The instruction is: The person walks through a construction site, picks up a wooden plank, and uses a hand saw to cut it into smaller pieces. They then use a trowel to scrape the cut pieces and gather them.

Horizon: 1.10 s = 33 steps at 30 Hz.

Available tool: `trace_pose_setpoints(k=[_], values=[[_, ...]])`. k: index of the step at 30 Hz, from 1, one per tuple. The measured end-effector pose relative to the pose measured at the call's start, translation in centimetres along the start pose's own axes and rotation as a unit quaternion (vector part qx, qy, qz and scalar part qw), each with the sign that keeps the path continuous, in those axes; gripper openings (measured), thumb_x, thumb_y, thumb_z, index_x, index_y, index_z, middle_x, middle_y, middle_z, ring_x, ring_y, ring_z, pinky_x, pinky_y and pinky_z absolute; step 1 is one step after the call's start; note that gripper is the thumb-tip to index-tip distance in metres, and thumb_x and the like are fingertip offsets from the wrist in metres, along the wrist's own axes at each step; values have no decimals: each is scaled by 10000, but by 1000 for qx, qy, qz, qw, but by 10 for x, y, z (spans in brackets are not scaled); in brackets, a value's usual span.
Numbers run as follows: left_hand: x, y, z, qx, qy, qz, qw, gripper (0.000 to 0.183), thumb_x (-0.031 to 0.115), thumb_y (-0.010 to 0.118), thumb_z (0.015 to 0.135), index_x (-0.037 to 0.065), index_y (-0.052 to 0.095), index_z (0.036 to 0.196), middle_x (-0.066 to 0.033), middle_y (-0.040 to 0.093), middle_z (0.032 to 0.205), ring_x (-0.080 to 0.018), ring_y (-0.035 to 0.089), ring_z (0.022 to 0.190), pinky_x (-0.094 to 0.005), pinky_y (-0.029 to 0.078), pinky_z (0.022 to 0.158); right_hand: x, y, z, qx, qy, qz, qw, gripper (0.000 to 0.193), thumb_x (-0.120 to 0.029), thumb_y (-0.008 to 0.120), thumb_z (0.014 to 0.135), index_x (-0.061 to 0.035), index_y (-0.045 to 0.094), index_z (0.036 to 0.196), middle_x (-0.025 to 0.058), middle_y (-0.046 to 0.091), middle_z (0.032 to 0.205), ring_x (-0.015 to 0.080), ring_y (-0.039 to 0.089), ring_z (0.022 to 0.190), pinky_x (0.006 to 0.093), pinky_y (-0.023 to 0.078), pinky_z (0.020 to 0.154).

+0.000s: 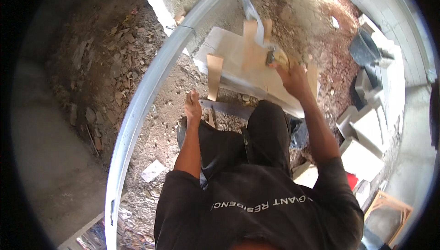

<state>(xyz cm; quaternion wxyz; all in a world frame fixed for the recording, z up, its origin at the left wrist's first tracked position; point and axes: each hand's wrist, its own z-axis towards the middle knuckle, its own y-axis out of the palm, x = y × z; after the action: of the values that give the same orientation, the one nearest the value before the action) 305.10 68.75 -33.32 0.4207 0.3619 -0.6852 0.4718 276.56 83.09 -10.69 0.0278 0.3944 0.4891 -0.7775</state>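
My right hand (295,78) is closed round a yellowish tool (280,58) with a dark end, its kind blurred, above a pale, low block (223,43). A brown board (254,52) lies across the block's top. Just beyond the tool runs a wavy grey strip (256,23); whether they are joined I cannot tell. My left hand (193,108) is curled closed in front of my body, and what it holds, if anything, is hidden. Beside it is the tip of a long grey blade (229,108), partly behind my knee. A narrow brown wood piece (214,76) leans at the block's left edge.
A long grey metal pipe (151,82) curves past on my left, with rubble (117,71) beyond it. To the right stand a dark bucket (364,48), several pale blocks (369,126) and a wooden frame (389,213). A paper scrap (152,170) lies on the ground.
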Motion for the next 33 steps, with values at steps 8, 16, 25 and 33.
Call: trace_pose_setpoints(k=[8,16,25,33], values=[[12,-6,-6,-2,1,-91,996,613,498,398,919,-54,497,1166,-211,619,1041,-293,603,972,-379,453,855,-9,-20,-20,138,-39,43,989,267,-263,542,889,0,549,937,168,601,772,270,589,651,376,467,584],[1,-19,-8,28,-22,-52,998,584,497,384,924,-19,506,1169,-202,624,1008,-290,605,940,-381,457,824,-36,-28,4,62,85,128,986,360,-350,571,873,-5,512,957,125,601,718,217,582,610,356,452,577],[7,-12,0,44,8,-47,998,564,480,390,927,-17,513,1164,-188,628,978,-284,615,915,-383,463,807,54,49,-27,15,-2,-58,998,395,-366,557,854,10,514,963,274,603,838,470,569,795,462,453,674],[1,-19,-7,35,38,-40,998,547,481,402,918,-12,543,1111,-216,624,930,-333,615,881,-400,469,769,-10,-28,-5,224,-81,94,967,223,-220,560,868,-17,529,953,107,594,711,209,591,669,325,469,599]])
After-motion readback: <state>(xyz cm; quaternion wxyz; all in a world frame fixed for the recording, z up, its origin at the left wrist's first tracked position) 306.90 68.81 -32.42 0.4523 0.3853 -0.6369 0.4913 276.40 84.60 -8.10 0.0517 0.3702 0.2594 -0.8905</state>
